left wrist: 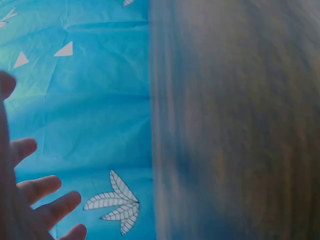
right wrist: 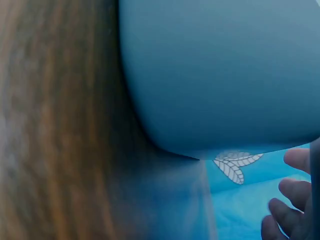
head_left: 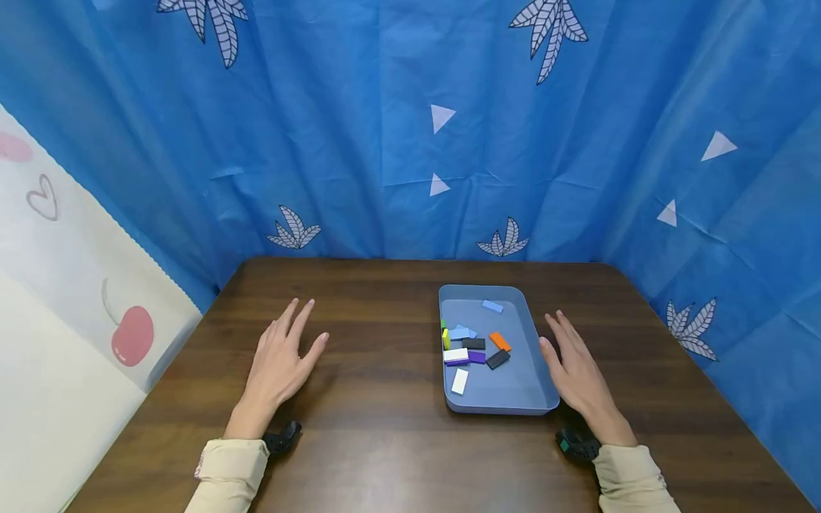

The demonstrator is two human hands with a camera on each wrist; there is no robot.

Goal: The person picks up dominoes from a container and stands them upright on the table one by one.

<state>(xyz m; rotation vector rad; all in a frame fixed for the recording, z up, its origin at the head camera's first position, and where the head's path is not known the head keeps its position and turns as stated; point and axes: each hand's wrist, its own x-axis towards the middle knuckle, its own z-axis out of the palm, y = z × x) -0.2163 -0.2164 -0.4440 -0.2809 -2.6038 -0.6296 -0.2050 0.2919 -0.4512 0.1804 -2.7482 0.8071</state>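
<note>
A grey-blue tray lies on the right half of the table, holding several small rectangular blocks. Among them are an orange block, a white block, a black block, a light blue block and a yellow block. My right hand is just beside the tray's right side, fingers extended and holding nothing; whether it touches the rim I cannot tell. Over the left part of the table, my left hand is spread and holds nothing. The right wrist view shows the tray's outer wall close up.
The brown wooden table has a blue curtain with leaf prints behind it and along its right. A white cloth with a cherry print hangs at the left. Each wrist wears a black strap device.
</note>
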